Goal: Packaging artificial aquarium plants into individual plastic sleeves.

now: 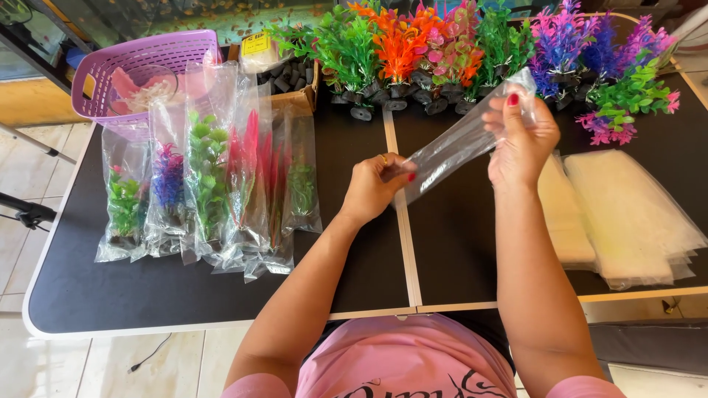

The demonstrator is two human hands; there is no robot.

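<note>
My left hand pinches the lower end of a long clear plastic bag, and my right hand grips its upper end, so the empty bag stretches slantwise above the black table. Just past my hands stands a row of colourful plastic plants on dark bases. Several bagged plants lie in a row to the left of my left hand.
Stacks of flat clear bags lie at the right. A purple basket and a cardboard box of dark bases stand at the back left. Tiled floor shows around the table's edges.
</note>
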